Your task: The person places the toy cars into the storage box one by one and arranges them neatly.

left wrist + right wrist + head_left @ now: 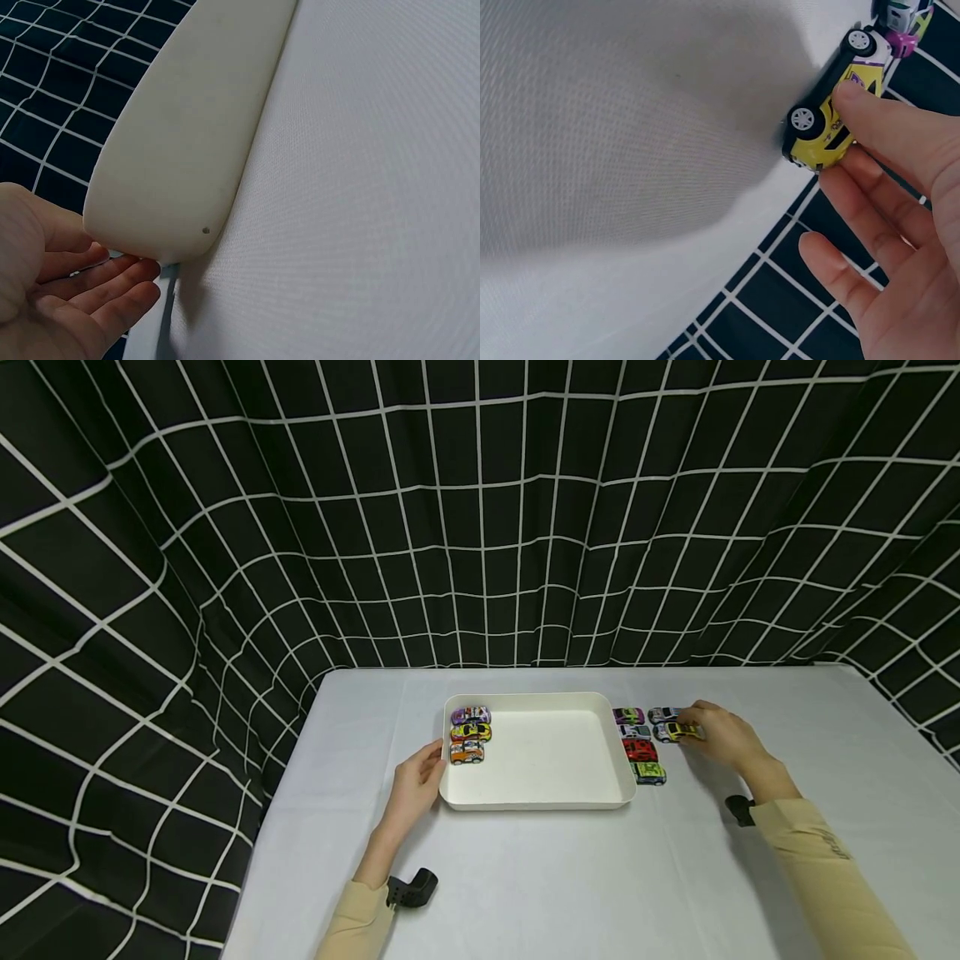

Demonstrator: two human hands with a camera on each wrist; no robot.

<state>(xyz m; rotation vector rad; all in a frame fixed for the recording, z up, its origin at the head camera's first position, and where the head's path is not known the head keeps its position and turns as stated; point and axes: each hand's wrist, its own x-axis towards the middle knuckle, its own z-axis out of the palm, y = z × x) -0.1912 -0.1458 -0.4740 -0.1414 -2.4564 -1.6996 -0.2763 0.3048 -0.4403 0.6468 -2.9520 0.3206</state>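
My left hand [417,783] is at the left wall of a shallow white tray [555,805]. In the left wrist view its fingers [120,289] are loosely extended, touching the tray's corner. Inside the tray, along the left side, a purple-and-white toy car [471,715], a yellow toy car [470,732] and an orange toy car [467,752] form a column. To the right of the tray, my right hand [723,737] pinches a yellow-and-black toy car [832,131] between thumb and fingers. A grey-and-white toy car [662,715] lies just behind it.
Against the tray's right side stand a magenta-and-green toy car [628,716], a pale toy car [634,732], a red toy car [640,750] and a lime-green toy car [648,772]. A white cloth covers the table [525,885]. Black grid-patterned curtain [480,527] hangs behind and beside it.
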